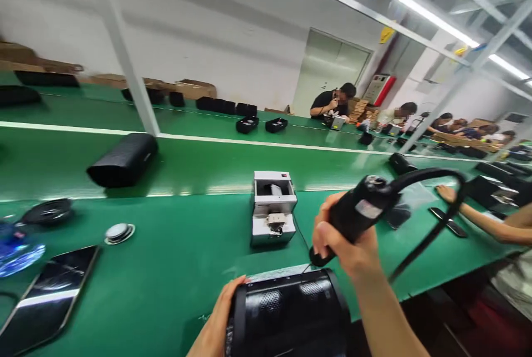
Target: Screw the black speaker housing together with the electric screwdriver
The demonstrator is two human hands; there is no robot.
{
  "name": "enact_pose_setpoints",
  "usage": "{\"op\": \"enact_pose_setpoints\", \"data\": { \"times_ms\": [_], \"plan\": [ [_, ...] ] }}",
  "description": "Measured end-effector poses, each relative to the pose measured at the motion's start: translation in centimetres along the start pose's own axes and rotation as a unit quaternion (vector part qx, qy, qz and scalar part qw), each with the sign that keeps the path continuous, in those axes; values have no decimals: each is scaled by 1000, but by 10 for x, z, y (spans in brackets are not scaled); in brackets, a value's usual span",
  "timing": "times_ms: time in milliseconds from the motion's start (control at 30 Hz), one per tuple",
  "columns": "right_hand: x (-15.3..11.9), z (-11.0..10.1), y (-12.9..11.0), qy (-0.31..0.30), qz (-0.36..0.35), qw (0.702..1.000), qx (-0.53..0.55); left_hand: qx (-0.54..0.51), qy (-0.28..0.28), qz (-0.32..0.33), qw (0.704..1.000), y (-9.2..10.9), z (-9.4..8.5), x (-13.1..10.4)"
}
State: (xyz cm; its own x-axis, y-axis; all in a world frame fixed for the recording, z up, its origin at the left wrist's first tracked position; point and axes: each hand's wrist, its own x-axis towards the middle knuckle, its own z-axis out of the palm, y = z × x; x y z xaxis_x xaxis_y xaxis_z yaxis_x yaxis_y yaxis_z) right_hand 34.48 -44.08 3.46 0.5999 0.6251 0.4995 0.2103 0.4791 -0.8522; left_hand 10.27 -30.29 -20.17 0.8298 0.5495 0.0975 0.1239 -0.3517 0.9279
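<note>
A glossy black speaker housing [293,312] with perforated patches lies at the bench's near edge, cut off by the bottom of the view. My left hand [220,315] grips its left side, the fingertips at the top edge. My right hand [347,235] is wrapped round a black corded electric screwdriver [357,210], held at a slant. Its lower end is just above the housing's top right corner, and I cannot make out whether the bit touches anything. Beyond the housing stands a small grey-white screw feeder [273,210].
On the green bench [166,290], a phone [52,293], a round white-and-silver part [119,233] and a black ring-shaped part [47,212] lie to the left. A black speaker shell [124,160] sits behind. At right, a co-worker's arm [477,218] rests near another phone [448,222].
</note>
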Motion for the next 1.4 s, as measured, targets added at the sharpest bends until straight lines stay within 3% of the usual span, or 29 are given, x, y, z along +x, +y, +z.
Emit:
{"op": "enact_pose_setpoints", "data": {
  "times_ms": [133,267,467,733,900,1033,1167,1400],
  "plan": [
    [31,13,-26,32,-82,996,-31,34,-25,35,998,20,-6,0],
    [63,39,-15,85,-141,985,-44,41,-36,39,998,18,-5,1],
    [83,59,25,107,-107,985,-83,45,-39,25,998,13,-2,0],
    [83,58,25,131,-89,983,-88,30,-61,14,998,21,-11,-1],
    [71,45,9,114,-79,987,-81,22,-69,1,997,24,-14,-2],
    [51,17,-26,109,-92,985,-92,20,-64,-8,998,28,-14,-3],
    [32,-11,-57,141,-100,976,-134,10,-49,7,999,30,-12,-7],
    [16,-29,-64,151,-110,970,-158,-26,-16,8,1000,26,-10,-9]
  ]
}}
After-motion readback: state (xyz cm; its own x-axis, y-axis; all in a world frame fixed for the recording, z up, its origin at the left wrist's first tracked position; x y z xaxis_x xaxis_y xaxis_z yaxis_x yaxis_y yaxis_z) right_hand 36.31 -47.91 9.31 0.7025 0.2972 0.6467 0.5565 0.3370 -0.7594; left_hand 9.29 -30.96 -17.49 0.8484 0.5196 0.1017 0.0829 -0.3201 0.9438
